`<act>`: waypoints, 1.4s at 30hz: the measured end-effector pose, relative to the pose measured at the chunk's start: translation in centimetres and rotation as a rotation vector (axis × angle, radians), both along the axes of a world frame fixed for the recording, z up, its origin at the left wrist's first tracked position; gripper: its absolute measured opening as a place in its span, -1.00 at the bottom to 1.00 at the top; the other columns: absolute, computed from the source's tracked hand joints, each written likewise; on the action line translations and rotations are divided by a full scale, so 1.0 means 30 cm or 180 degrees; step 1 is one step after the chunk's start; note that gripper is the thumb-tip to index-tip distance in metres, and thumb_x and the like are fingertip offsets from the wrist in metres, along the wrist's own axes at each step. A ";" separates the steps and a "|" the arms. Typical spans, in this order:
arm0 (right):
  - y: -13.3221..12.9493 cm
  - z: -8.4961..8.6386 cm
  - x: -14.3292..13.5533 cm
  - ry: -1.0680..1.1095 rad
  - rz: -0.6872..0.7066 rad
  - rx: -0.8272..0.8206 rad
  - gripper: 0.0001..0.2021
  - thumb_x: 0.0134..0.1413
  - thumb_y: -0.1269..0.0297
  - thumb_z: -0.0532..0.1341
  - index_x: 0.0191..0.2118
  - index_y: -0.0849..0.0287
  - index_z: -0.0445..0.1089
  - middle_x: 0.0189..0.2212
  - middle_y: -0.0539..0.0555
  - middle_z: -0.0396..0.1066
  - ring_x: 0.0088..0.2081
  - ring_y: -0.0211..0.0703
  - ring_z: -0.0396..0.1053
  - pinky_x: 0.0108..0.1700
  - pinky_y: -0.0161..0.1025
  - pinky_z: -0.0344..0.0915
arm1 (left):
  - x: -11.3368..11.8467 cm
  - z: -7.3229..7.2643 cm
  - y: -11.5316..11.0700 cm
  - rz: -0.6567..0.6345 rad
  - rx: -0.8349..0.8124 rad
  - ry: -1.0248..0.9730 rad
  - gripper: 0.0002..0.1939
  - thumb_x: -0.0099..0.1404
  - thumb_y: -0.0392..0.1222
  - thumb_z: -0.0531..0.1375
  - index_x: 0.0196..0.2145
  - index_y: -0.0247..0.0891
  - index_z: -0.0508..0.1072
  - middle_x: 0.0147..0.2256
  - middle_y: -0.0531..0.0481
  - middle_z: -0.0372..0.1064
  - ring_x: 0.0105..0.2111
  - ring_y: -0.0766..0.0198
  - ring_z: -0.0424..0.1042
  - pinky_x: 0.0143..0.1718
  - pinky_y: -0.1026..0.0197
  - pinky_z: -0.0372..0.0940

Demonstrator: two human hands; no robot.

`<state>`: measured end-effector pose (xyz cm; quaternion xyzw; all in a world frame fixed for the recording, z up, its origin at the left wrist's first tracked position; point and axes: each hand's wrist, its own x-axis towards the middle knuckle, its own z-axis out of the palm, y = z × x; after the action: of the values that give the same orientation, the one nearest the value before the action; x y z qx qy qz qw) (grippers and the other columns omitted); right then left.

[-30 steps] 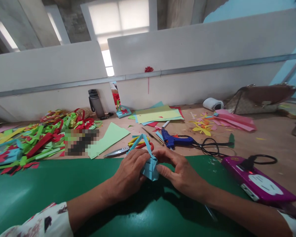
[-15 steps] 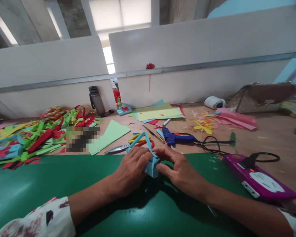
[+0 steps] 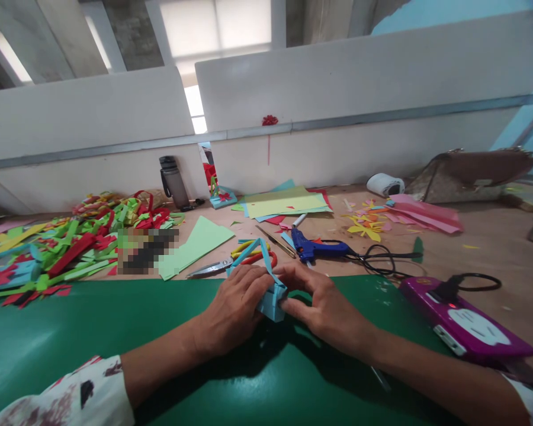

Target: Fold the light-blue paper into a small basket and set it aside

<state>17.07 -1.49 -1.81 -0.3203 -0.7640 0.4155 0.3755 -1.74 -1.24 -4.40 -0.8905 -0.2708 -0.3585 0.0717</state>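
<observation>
A small light-blue paper basket [image 3: 270,306] with a folded strip handle is held between both hands above the green mat [image 3: 169,378]. My left hand [image 3: 242,302] wraps over its left side and hides much of it. On the right end, my right hand [image 3: 317,305] pinches the basket's edge between thumb and fingers. Just behind the basket lie scissors [image 3: 211,268] with a silver blade, and red and yellow handles [image 3: 249,249]. A blue glue gun [image 3: 320,247] rests beyond my right hand. A clear thin stick [image 3: 381,378] lies under my right forearm.
Green and red paper strips [image 3: 80,242] heap at the left. Light-green paper [image 3: 198,247] and stacked sheets [image 3: 284,202] lie behind. A purple power strip [image 3: 466,319] with cables stands right. A bottle [image 3: 173,182], thread spool [image 3: 385,184] and handbag [image 3: 471,174] are along the white partition.
The basket has tipped very slightly in my hands, showing a little more of its side. Both hands keep nearly the same hold and place.
</observation>
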 end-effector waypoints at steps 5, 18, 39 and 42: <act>0.010 -0.006 -0.001 0.0175 0.0163 -0.0256 -0.57 -0.07 0.63 0.15 -0.04 0.15 0.30 -0.18 0.00 0.44 -0.19 -0.22 0.39 -0.05 -0.22 0.29 | 0.001 -0.004 0.000 -0.0026 0.0123 0.0046 -0.68 0.24 -0.40 0.09 -0.04 -0.34 0.21 -0.09 -0.22 0.35 0.00 0.13 0.28 0.06 -0.06 0.17; 0.007 -0.016 0.000 -0.0210 -0.0148 0.0154 -0.65 0.06 0.53 0.13 0.00 0.15 0.27 -0.24 0.03 0.40 -0.22 -0.21 0.36 -0.10 -0.24 0.28 | -0.001 -0.010 0.003 -0.0011 0.0108 0.0192 -0.70 0.26 -0.42 0.03 -0.03 -0.34 0.20 -0.08 -0.21 0.34 -0.03 0.13 0.27 0.03 -0.07 0.18; 0.023 -0.011 0.002 -0.0039 0.0114 -0.0119 -0.65 0.03 0.58 0.10 -0.05 0.18 0.30 -0.26 0.00 0.42 -0.22 -0.22 0.37 -0.15 -0.30 0.26 | -0.002 -0.013 0.004 -0.0074 0.0146 0.0031 -0.67 0.22 -0.43 0.09 -0.05 -0.34 0.21 -0.12 -0.21 0.36 -0.06 0.14 0.29 0.00 -0.02 0.22; 0.016 -0.006 -0.001 -0.0171 0.0051 0.0082 -0.65 0.04 0.59 0.10 -0.05 0.17 0.30 -0.25 0.01 0.43 -0.22 -0.24 0.37 -0.16 -0.33 0.26 | 0.000 -0.012 0.003 -0.0085 0.0177 0.0022 -0.68 0.23 -0.43 0.07 -0.05 -0.33 0.21 -0.12 -0.20 0.36 -0.07 0.14 0.30 -0.01 -0.03 0.23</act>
<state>17.03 -1.02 -2.00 -0.3204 -0.7817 0.3999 0.3556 -1.76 -1.14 -4.77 -0.8929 -0.2486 -0.3638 0.0925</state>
